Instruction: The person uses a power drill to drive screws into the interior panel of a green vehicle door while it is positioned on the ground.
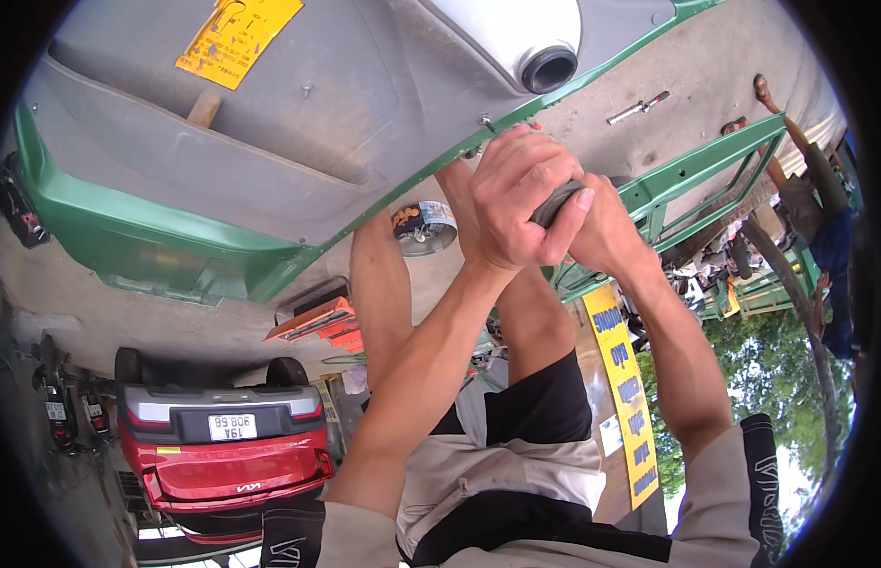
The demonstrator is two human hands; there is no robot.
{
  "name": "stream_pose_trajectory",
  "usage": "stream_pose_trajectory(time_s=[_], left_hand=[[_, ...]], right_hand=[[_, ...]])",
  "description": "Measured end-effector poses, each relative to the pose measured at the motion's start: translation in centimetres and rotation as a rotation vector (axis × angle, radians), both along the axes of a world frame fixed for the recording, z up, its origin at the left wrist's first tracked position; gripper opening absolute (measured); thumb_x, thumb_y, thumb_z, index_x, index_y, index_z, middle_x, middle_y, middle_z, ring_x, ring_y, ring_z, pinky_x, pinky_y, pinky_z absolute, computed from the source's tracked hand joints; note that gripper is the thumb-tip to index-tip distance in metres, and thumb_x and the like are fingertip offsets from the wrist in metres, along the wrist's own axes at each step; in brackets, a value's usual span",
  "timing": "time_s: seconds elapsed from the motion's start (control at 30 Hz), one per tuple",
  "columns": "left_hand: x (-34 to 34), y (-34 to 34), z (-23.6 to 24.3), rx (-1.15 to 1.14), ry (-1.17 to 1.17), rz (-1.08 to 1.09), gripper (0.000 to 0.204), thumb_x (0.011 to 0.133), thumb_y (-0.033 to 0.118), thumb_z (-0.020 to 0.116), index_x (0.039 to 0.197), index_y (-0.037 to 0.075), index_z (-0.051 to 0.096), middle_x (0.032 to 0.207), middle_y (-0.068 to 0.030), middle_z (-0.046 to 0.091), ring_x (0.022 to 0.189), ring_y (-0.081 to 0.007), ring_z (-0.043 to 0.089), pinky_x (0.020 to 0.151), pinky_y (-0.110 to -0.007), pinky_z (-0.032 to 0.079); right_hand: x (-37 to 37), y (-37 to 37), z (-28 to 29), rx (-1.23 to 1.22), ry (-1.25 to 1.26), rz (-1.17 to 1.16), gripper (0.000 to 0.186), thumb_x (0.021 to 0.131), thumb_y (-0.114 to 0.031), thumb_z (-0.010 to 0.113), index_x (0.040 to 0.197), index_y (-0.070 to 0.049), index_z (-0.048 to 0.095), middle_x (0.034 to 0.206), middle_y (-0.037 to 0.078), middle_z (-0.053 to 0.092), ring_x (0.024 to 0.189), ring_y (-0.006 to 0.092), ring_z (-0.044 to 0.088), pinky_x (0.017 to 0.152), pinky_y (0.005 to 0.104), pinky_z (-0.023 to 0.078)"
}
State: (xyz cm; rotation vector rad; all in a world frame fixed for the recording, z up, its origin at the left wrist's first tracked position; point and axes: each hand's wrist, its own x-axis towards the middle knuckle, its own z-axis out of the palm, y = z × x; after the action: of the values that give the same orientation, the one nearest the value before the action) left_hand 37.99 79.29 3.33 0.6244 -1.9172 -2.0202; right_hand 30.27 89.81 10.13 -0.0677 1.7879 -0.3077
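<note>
My left hand is closed around a dark grey object, its thumb lying along it. Most of that object is covered, so its kind cannot be made out. Pressed against its other side is my right hand, bent around it with the fingers largely hidden. Both hands are at the green edge of a large grey-lined panel, which looks like a vehicle door lining. A small metal bolt sticks out of the panel just beyond my left knuckles.
A ratchet wrench lies on the floor beyond. By my legs stands a round tin with small parts inside. An orange toolbox and a red car are at left. A green metal frame and another person's leg are at right.
</note>
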Motion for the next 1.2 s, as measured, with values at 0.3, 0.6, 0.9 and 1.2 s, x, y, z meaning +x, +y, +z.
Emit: stream_pose_trajectory(time_s=[0.3,0.6,0.9,1.2], left_hand=[[0.1,0.0,-0.1,-0.014,0.011,0.044,0.019,0.077,0.016,0.071,0.092,0.005,0.069,0.084,-0.0077,0.071,0.081,-0.0292,0.069,0.092,-0.048,0.052],[0.8,0.0,0.2,-0.014,0.014,0.033,0.022,0.075,0.019,0.074,0.092,0.007,0.069,0.087,-0.0074,0.07,0.083,-0.0298,0.069,0.093,-0.05,0.051],[0.4,-0.4,-0.1,0.016,0.017,0.088,0.02,0.075,0.018,0.073,0.091,0.006,0.07,0.086,-0.0079,0.07,0.083,-0.0307,0.07,0.093,-0.049,0.052],[0.4,-0.2,-0.3,-0.015,0.035,0.077,0.02,0.075,0.016,0.073,0.091,0.005,0.07,0.085,-0.0086,0.07,0.082,-0.0296,0.069,0.091,-0.048,0.052]], right_hand=[[0.7,0.6,-0.4,-0.087,0.079,-0.006,0.023,0.077,-0.017,0.069,0.091,0.002,0.069,0.082,0.027,0.07,0.084,0.0493,0.067,0.071,0.0501,0.055],[2.3,0.5,0.4,0.001,0.242,0.062,0.03,0.079,-0.013,0.07,0.105,0.001,0.062,0.084,0.024,0.071,0.079,0.0492,0.068,0.066,0.0518,0.055],[0.7,0.4,-0.3,-0.117,0.132,0.143,0.025,0.077,-0.014,0.071,0.097,0.002,0.066,0.081,0.027,0.068,0.077,0.0501,0.065,0.067,0.0507,0.054],[0.7,1.0,-0.7,-0.092,0.027,0.139,0.026,0.075,-0.013,0.074,0.099,-0.005,0.067,0.093,0.017,0.071,0.085,0.0426,0.068,0.071,0.0456,0.054]])
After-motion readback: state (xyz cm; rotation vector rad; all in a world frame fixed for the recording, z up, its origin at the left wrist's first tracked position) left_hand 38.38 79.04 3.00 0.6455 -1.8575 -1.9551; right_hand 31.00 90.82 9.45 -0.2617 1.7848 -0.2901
